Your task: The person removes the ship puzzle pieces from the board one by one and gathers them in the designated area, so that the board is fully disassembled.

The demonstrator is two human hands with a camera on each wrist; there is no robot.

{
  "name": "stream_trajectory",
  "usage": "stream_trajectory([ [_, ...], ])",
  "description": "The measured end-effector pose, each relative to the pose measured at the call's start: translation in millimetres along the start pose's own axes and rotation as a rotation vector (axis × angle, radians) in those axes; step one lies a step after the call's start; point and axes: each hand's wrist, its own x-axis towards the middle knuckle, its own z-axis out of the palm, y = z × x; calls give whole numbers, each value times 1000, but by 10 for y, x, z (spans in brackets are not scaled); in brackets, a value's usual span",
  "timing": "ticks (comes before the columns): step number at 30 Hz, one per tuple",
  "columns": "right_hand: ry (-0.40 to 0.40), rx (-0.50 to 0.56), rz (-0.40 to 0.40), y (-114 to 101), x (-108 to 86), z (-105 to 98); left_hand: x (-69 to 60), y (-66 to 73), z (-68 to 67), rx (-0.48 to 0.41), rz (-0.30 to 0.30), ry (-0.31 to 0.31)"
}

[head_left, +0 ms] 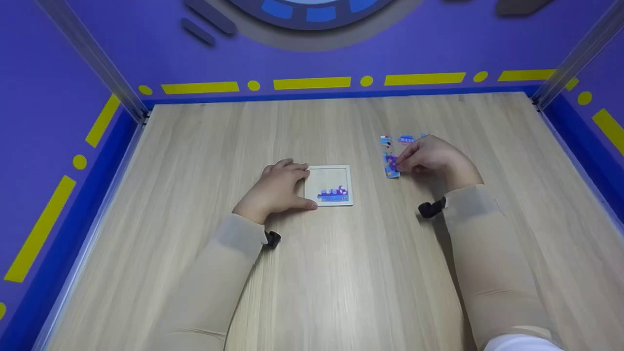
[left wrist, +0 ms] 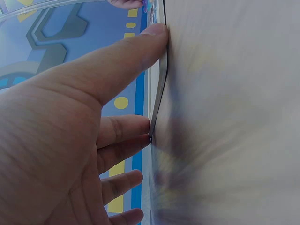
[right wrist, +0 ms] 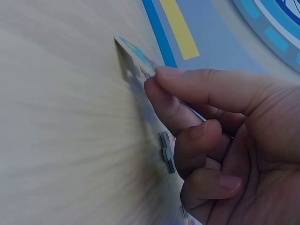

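A square white-rimmed puzzle tray [head_left: 350, 175] lies flat on the table. Joined purple and blue jigsaw pieces [head_left: 334, 195] fill part of its lower right. My left hand [head_left: 280, 190] holds the tray's left side, thumb at the near corner and fingertips at the far one; in the left wrist view the thumb [left wrist: 140, 49] presses its edge. To the right of the tray, my right hand [head_left: 431, 156] pinches a colourful jigsaw piece [right wrist: 133, 51] between thumb and index finger. That piece is tilted, one corner close to the tabletop, and partly hidden by the fingers.
Other loose jigsaw pieces lie beyond the right hand, among them a small piece [head_left: 385, 140] and a blue piece [head_left: 406, 139]; the hand hides some. Purple walls [head_left: 312, 63] with yellow marks border the wooden table [head_left: 302, 273] at the back and sides.
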Motion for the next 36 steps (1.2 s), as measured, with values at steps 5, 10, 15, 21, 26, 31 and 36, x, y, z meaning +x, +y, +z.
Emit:
stream_trajectory([
  [5,-5,-19,1,-26,-27,17,-5,4,-3,-2,-7,-2],
  [10,-9,-23,27,-26,-42,16,-2,9,-8,0,-5,-1],
  [15,5,2,59,-28,-65,9,3,15,-18,8,-3,-3],
  [21,63,16,12,-91,-73,37,-4,15,-14,11,-8,-4],
  [26,103,135,-70,-224,-73,122,-10,15,-6,0,-12,-5],
  [31,127,228,-122,-413,-107,280,-10,19,-9,0,-10,-5],
  [36,104,251,-162,-602,-159,480,-13,18,-13,-1,-12,-3],
])
